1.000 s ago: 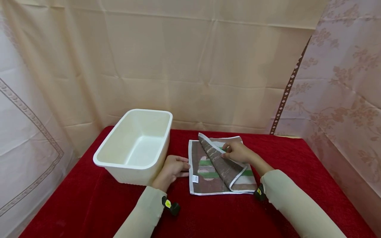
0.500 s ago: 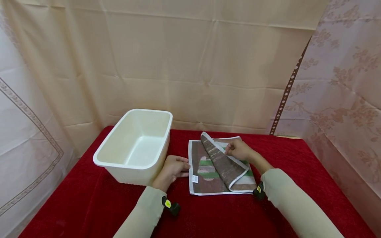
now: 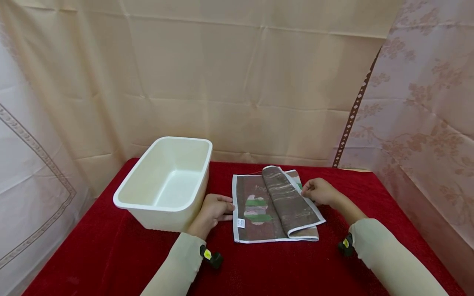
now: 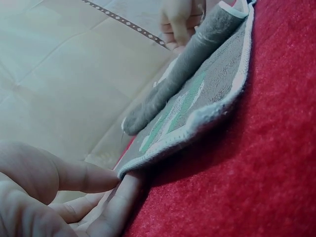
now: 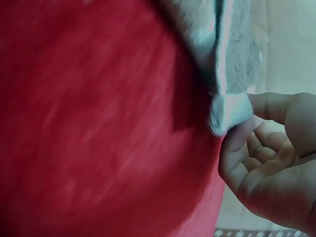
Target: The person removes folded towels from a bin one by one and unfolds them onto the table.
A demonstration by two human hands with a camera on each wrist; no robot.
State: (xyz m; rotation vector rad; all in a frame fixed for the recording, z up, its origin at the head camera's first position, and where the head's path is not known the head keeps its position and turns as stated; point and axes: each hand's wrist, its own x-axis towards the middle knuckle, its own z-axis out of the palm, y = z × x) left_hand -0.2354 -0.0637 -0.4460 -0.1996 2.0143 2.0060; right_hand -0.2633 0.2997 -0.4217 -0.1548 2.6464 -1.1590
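Observation:
A brown towel [image 3: 252, 230] with white edging, green stripes and a small white label lies on the red cloth. Its right part is folded over on itself, plain brown side up, as a loose flap [image 3: 292, 201]. My left hand [image 3: 215, 209] pinches the towel's left edge between thumb and fingers, as the left wrist view shows up close. At the flap's right edge, my right hand [image 3: 321, 192] pinches the white border [image 5: 232, 111] between thumb and forefinger. Part of the towel's lower layer peeks out beyond the flap.
A deep cream plastic basin [image 3: 166, 197] stands just left of my left hand, close to the wrist. Red plush cloth [image 3: 122, 263] covers the table. Beige curtains [image 3: 237, 82] hang behind, and a floral one [image 3: 426, 102] borders the right side.
My right hand has moved right, drawing the flap's edge with it, so the flap now covers more of the towel's right side. The left hand stays at the left edge.

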